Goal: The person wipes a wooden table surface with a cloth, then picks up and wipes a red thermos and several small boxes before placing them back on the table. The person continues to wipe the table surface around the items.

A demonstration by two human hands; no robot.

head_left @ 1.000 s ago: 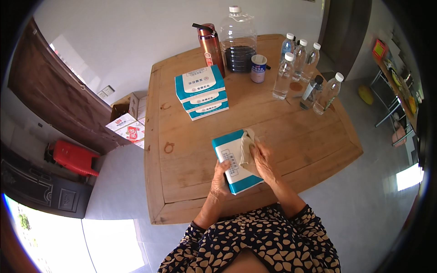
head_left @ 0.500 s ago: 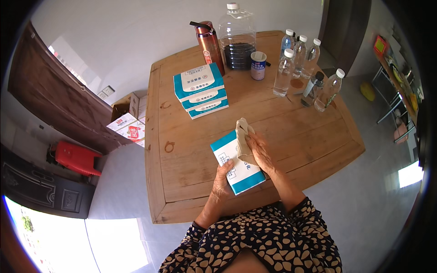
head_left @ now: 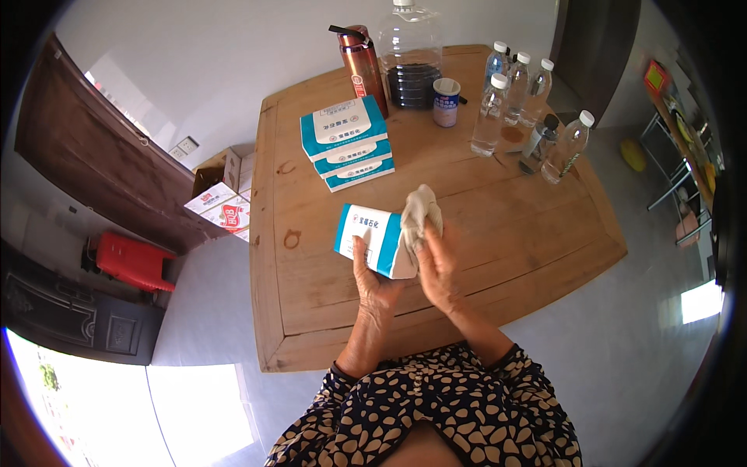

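Note:
My left hand (head_left: 375, 284) grips a white and teal tissue box (head_left: 366, 233), its thumb lying over the broad printed face. In my right hand (head_left: 440, 272) is a bunched beige cloth (head_left: 422, 218), pressed against the box's right end. The box is held tilted above the near part of the wooden table (head_left: 311, 292). Beyond my hands stands a stack of similar teal and white boxes (head_left: 346, 136). What the cloth covers at the box's end is hidden.
Behind the stack are a copper-coloured flask (head_left: 362, 68), a large clear jug (head_left: 411, 47) with dark contents and a blue-white tub (head_left: 446, 103). Several clear bottles (head_left: 489, 121) stand at the far right. A red stool (head_left: 132, 261) and a carton (head_left: 222, 206) are left of the table.
The tissue box has been turned so its long side now points left. My right hand has moved the cloth from its broad face to its right end.

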